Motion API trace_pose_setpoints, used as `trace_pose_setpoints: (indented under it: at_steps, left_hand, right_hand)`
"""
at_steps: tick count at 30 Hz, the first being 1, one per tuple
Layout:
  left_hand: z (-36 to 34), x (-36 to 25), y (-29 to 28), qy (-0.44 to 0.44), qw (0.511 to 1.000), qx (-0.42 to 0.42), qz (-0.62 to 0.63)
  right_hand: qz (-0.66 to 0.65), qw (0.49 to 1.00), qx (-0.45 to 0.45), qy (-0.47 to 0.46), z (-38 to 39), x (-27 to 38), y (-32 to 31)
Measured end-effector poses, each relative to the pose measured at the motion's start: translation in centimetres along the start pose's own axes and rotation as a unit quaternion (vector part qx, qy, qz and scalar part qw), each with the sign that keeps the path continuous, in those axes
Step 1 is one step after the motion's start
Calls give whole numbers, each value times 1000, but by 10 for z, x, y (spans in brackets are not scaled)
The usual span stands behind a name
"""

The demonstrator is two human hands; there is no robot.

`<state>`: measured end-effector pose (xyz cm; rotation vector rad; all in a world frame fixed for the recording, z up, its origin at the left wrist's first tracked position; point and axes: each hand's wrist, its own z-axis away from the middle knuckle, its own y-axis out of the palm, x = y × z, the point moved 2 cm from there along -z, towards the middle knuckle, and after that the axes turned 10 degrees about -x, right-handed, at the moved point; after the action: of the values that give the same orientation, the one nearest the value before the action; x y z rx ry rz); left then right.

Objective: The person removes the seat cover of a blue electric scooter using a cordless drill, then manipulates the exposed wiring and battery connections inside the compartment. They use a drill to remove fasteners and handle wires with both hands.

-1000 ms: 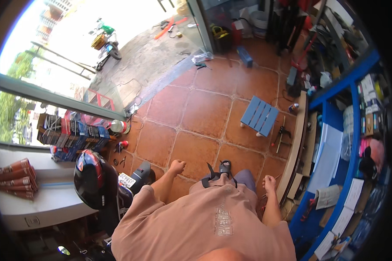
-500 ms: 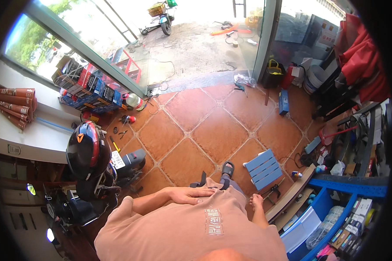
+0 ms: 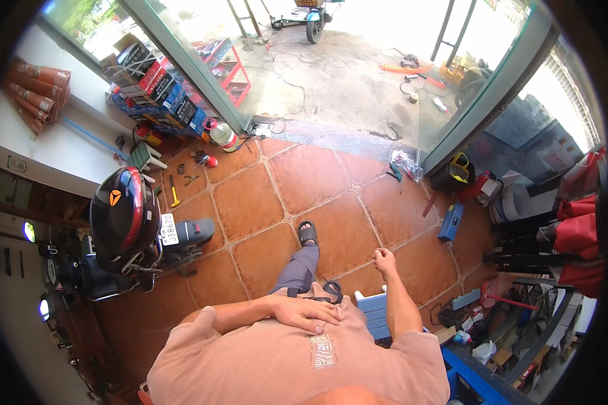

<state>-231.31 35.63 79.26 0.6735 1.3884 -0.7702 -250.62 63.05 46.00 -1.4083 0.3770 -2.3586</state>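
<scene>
My left hand [image 3: 307, 313] lies flat against the front of my brown T-shirt [image 3: 263, 358], its fingers stretched out and holding nothing. Out ahead of my body on the right, my right hand [image 3: 385, 262] is curled into a loose fist above the tiled floor [image 3: 338, 229], and no object shows in it. Below that forearm is a blue slatted stool [image 3: 373, 314], partly covered by my arm and shirt. One foot in a dark sandal [image 3: 307, 233] is set forward on the tiles; the other sandal [image 3: 332, 290] shows at the shirt's hem.
A motor scooter with a black top case [image 3: 121, 216] stands at left. Stacked boxes [image 3: 159, 94], a large plastic bottle [image 3: 221, 133] and a yellow-handled hammer [image 3: 173, 191] lie beyond it. Pliers [image 3: 395, 175] and a blue box [image 3: 450, 221] are near the open glass door [image 3: 483, 94].
My view has moved forward and turned right toward the doorway. One foot has stepped ahead. My right hand has swung forward and up; the left stays on the shirt. The stool is now nearer my body.
</scene>
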Motion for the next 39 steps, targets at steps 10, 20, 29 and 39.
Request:
trace_pose_setpoints:
  at_steps: [10,20,29,39]
  left_hand:
    - [-63,6,-287,47,998,10,26]
    - [-133,-38,-553,85,991,28,97]
    - [-269,-49,-816,90,991,-55,85]
    - [-380,-65,-1057,83,990,-90,72]
  right_hand:
    - [-10,988,-18,154,-180,110,6]
    - [44,971,-24,233,-219,202,23]
    - [57,969,30,240,-539,368,6]
    - [-77,991,-70,-85,-986,813,-74]
